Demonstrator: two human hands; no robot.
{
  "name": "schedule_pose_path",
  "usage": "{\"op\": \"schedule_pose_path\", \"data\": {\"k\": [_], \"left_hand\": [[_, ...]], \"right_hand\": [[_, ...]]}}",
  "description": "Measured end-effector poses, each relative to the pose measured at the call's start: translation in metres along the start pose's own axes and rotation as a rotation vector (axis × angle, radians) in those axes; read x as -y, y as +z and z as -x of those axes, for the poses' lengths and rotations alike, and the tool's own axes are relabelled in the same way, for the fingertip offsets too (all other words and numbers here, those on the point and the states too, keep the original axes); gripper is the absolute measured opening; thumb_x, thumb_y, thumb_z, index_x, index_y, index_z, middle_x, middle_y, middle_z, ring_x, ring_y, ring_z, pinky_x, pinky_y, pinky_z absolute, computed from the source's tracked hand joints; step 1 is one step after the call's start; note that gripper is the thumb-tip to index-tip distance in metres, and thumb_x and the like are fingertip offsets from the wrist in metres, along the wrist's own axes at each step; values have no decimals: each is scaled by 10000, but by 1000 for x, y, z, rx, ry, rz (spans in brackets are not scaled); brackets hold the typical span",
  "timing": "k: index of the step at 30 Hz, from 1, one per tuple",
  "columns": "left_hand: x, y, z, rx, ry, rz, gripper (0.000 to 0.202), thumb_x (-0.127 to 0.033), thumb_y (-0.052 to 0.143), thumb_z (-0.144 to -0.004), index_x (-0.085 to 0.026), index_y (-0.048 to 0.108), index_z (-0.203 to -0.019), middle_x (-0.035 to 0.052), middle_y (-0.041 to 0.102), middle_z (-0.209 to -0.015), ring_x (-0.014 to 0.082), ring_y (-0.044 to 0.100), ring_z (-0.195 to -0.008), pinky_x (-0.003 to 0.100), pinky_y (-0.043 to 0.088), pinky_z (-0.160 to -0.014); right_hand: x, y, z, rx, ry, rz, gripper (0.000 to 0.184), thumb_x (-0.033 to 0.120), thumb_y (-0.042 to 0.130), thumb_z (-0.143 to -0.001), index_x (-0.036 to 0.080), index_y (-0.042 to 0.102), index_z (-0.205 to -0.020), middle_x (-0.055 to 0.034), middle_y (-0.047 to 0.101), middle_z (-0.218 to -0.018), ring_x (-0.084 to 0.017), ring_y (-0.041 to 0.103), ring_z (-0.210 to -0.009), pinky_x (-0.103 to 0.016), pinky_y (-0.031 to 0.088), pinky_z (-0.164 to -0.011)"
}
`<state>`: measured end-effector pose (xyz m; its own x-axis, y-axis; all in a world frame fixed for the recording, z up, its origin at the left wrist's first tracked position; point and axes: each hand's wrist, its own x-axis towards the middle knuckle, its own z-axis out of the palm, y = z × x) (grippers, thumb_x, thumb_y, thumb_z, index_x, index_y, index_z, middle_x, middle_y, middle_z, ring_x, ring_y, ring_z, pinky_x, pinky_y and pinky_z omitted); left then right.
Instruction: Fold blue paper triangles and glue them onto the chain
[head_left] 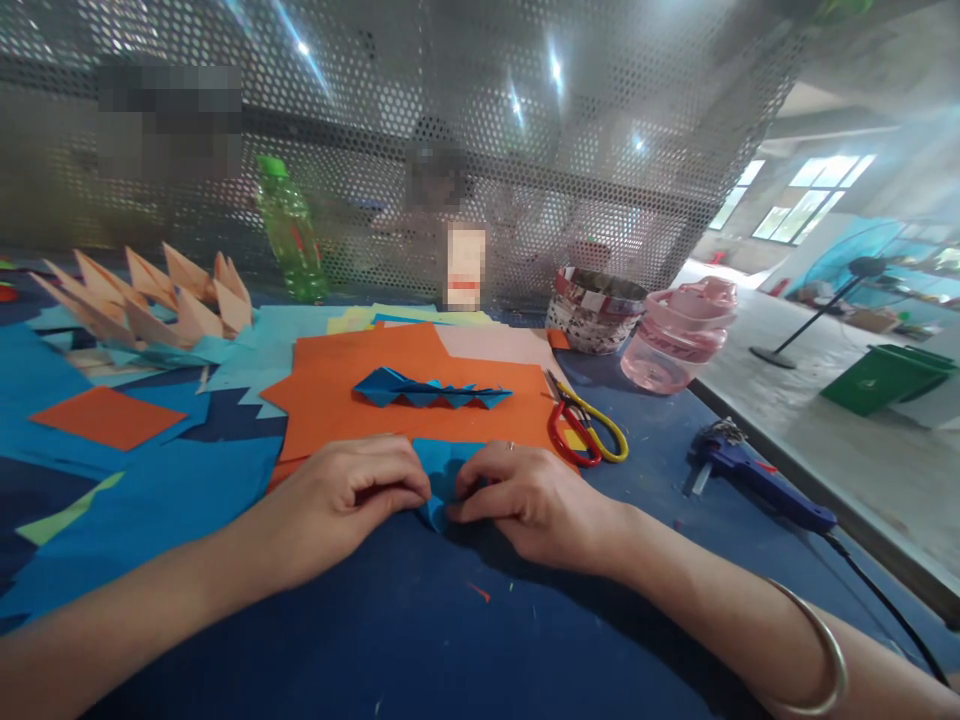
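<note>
Both of my hands rest on the blue table, pinching one small piece of blue paper (441,470) between them. My left hand (352,495) has its fingers curled and pressed on the paper's left edge. My right hand (525,500) grips the right edge with closed fingers; a ring shows on one finger and a metal bangle on the wrist. Just beyond the hands, a chain of folded blue paper triangles (431,390) lies on an orange sheet (330,395).
Red-and-yellow scissors (585,425) lie right of the orange sheet. A blue glue gun (757,478) with a cord sits near the right table edge. A pink bottle (679,335), woven basket (596,305), green bottle (289,230) and orange folded paper points (150,290) stand further back.
</note>
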<state>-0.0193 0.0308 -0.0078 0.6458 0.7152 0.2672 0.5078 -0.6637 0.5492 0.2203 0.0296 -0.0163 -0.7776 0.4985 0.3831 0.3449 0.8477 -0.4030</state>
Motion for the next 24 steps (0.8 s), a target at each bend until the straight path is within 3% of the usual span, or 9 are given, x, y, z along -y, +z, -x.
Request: {"op": "schedule_pose_path", "data": {"k": [7, 24], "left_hand": [[2, 8, -12, -24, 3, 32, 175, -184, 531, -907, -213, 650, -782, -13, 648, -799, 134, 607, -785, 240, 462, -724], [-2, 12, -15, 21, -43, 6, 174, -176, 540, -898, -203, 625, -748, -11, 607, -789, 151, 571, -796, 284, 426, -740]], "right_hand": [[-1, -7, -1, 56, -83, -64, 407, -69, 480, -720, 174, 752, -901, -57, 712, -1014, -157, 671, -954, -262, 528, -858], [1, -7, 0, 81, -85, -28, 414, -49, 489, -723, 209, 744, -923, -34, 707, -1022, -152, 668, -959, -268, 521, -851]]}}
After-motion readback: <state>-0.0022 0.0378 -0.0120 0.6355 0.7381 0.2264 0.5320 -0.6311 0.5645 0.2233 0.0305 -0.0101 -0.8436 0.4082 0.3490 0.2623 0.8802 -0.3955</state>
